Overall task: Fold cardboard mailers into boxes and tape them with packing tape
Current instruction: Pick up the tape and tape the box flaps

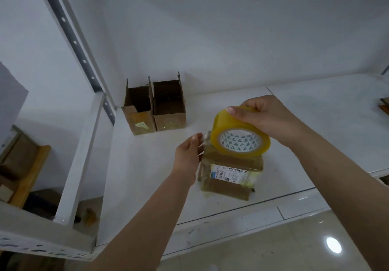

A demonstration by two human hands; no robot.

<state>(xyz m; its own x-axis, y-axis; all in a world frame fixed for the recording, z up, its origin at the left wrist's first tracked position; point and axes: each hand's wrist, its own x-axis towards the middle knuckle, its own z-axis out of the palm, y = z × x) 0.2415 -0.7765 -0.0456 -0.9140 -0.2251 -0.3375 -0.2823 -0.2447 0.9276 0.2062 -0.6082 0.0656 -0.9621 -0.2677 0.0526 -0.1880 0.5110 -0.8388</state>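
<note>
A small brown cardboard box (229,183) with a white shipping label stands on the white shelf (147,186) near its front edge. My right hand (265,119) grips a yellowish roll of packing tape (240,134) from above, holding it just over the box's top. A clear strip of tape runs from the roll to the box's upper left corner. My left hand (189,155) lies against the box's left side, its fingertips pinching the free end of that strip.
Two open-topped cardboard boxes (155,106) stand side by side at the back left of the shelf. A white upright post (80,161) borders the shelf on the left, with cardboard pieces (19,165) beyond it. More cardboard (384,104) shows at the right edge.
</note>
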